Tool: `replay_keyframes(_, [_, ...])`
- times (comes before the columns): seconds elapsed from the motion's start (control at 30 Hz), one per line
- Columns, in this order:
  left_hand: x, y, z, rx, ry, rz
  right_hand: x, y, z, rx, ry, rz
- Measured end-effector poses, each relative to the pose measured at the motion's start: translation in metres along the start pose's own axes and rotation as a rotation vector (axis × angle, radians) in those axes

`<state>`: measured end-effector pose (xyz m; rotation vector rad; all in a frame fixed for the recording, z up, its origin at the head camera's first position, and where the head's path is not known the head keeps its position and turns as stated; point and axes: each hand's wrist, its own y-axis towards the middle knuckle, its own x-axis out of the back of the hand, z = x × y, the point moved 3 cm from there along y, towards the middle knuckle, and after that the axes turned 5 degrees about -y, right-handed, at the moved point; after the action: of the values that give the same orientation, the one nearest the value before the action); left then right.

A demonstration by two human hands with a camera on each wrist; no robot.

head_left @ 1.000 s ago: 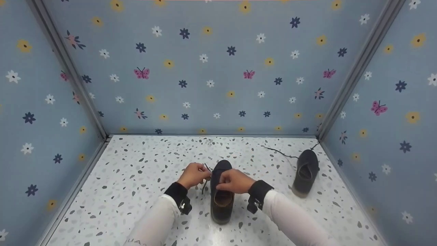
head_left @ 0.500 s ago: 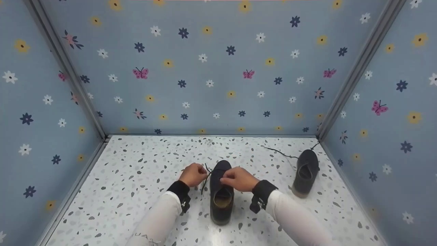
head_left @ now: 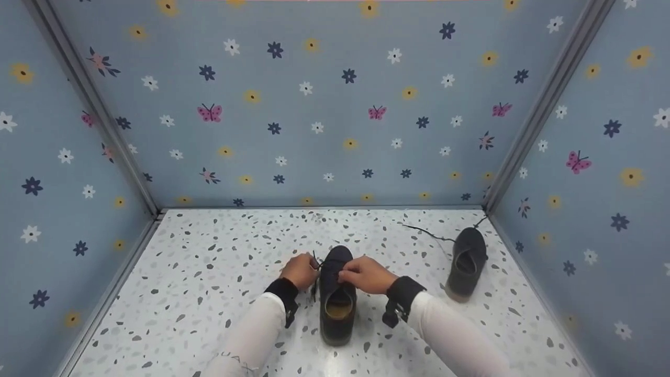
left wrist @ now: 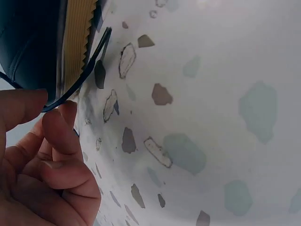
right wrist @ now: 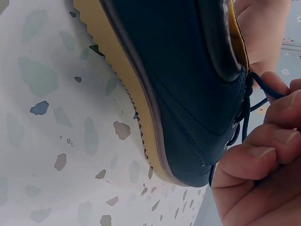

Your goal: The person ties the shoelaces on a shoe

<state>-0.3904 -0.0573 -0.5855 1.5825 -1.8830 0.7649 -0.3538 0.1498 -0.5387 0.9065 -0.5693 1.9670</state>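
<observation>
Compared with half a second ago, the left hand (head_left: 300, 270) has closed in on the flank of the near shoe (head_left: 331, 285), while the right hand (head_left: 369, 275) keeps nearly the same place above its front. That shoe stands upright on its sole (right wrist: 133, 87) at the middle of the speckled floor (head_left: 209, 293), toe pointing away from the person; the wrist views show a dark blue upper and a tan, ridged sole edge. At its left side, the left thumb and fingers pinch a blue lace (left wrist: 87, 71). The right fingertips grip another stretch of lace (right wrist: 265, 88), drawn out from the eyelets. Black wristbands (head_left: 405, 293) circle both wrists, below white sleeves (head_left: 455, 330). Well apart to the right, a second shoe (head_left: 463, 280) also points away, its loose lace (head_left: 428, 233) trailing leftward on the floor. Behind rises a blue wall (head_left: 314, 152) printed with flowers and butterflies, with matching panels at either side.
</observation>
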Motion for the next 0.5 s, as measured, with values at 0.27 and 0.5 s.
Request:
replay_keyframes(0.27, [0.004,-0.004,0.007,-0.014,-0.038,0.008,0.000,0.001,0.000,-0.033,0.098,0.007])
replay_keyframes(0.5, [0.019,-0.012,0.003,-0.056,-0.051,-0.051,0.002,0.002,-0.003,-0.068,0.167,-0.031])
